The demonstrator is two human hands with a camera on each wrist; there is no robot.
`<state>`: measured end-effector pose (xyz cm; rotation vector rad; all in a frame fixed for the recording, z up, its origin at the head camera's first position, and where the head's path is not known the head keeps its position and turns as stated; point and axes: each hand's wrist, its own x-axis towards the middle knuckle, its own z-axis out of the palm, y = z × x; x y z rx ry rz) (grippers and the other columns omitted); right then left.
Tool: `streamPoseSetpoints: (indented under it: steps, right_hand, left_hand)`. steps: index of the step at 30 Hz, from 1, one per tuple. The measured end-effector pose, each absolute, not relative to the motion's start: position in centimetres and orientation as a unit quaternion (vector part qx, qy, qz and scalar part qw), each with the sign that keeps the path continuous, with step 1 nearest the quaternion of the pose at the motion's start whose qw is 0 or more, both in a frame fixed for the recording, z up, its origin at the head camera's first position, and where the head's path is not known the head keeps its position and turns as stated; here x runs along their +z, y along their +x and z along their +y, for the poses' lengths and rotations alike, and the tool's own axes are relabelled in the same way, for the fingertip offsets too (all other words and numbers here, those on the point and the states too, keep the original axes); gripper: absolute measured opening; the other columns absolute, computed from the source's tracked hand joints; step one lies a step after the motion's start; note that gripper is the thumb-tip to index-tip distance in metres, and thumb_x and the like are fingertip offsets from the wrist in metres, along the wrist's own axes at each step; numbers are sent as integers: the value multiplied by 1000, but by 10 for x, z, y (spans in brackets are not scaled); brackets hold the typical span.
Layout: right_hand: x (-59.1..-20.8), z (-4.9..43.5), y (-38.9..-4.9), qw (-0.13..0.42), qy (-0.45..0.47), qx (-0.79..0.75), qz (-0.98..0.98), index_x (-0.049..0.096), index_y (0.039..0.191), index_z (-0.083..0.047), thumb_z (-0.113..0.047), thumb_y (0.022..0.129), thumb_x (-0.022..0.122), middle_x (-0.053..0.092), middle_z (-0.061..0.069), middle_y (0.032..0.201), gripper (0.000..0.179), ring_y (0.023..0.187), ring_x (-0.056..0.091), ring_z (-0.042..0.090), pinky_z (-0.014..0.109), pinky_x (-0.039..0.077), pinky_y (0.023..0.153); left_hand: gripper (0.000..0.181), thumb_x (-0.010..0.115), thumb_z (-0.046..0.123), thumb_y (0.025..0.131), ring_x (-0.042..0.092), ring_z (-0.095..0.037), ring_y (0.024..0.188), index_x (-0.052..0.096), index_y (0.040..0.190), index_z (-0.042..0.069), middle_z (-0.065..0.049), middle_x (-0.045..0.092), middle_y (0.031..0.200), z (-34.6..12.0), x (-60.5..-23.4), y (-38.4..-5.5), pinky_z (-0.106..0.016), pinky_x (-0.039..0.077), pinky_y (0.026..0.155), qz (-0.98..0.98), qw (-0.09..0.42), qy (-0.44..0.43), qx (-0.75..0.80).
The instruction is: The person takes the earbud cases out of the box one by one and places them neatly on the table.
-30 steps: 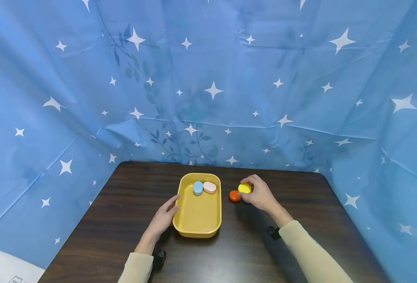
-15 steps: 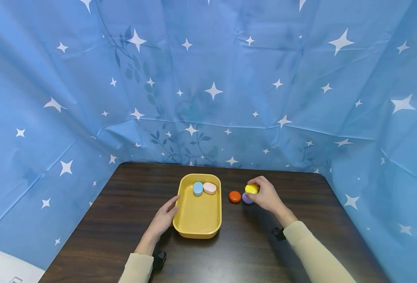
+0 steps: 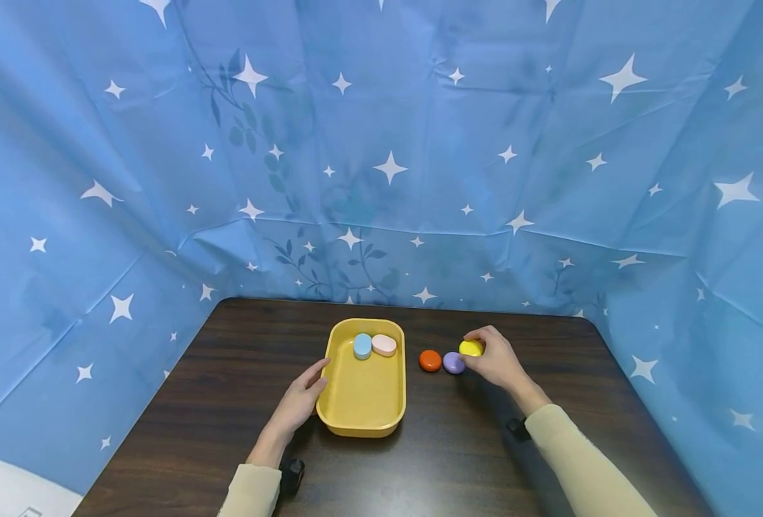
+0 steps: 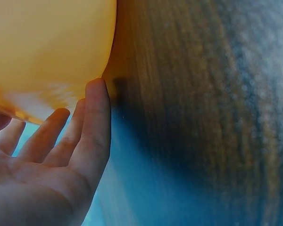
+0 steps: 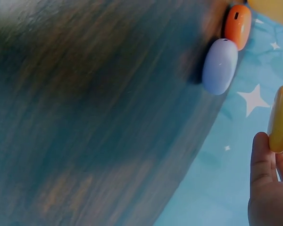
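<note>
In the head view my right hand (image 3: 494, 361) pinches a smooth yellow rounded piece (image 3: 471, 348) between thumb and fingers, held above the table in the right wrist view. Just left of that hand lie a purple rounded piece (image 3: 453, 362) and an orange-red one (image 3: 429, 360), side by side on the table; a small dark slot shows on the orange-red one. My left hand (image 3: 296, 402) rests against the left side of a yellow tray (image 3: 362, 402), its fairly straight fingers touching the wall. A blue piece (image 3: 362, 346) and a pale pink piece (image 3: 384, 345) sit in the tray's far end.
Everything stands on a dark wood-grain table (image 3: 239, 359) with rounded far corners. A blue curtain (image 3: 381, 179) with white stars hangs behind the table and along both sides. Something white (image 3: 13, 485) shows at the lower left corner.
My right hand has moved to the right with the yellow piece, away from the orange-red one. The purple piece, largely hidden before, now shows beside the orange-red one. My left hand stays at the tray.
</note>
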<state>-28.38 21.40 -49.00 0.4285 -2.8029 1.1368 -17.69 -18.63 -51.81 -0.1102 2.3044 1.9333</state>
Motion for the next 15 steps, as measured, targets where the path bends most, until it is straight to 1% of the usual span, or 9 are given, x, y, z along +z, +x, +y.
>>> streamPoseSetpoints:
  steps: [7,15]
  right_hand:
    - [-497,221,-286,39,126,365,-922,68,119,-1,-17,85,81,58,15,121,40,103,55,32,49,49,92]
    - [-505,227,-290,33,117,360,-925,66,121,2,-16,86,80,57,19,123,42,104,55,35,52,48,94]
  left_hand:
    - [48,45,16,110,59,-36,124,39,158,14,-24,40,157,-186,-519,-178,-45,56,91,761,62,-33,645]
    - [48,46,16,110,59,-36,125,39,157,13,-24,40,156,-186,-519,-178,-46,56,91,761,61,-34,645]
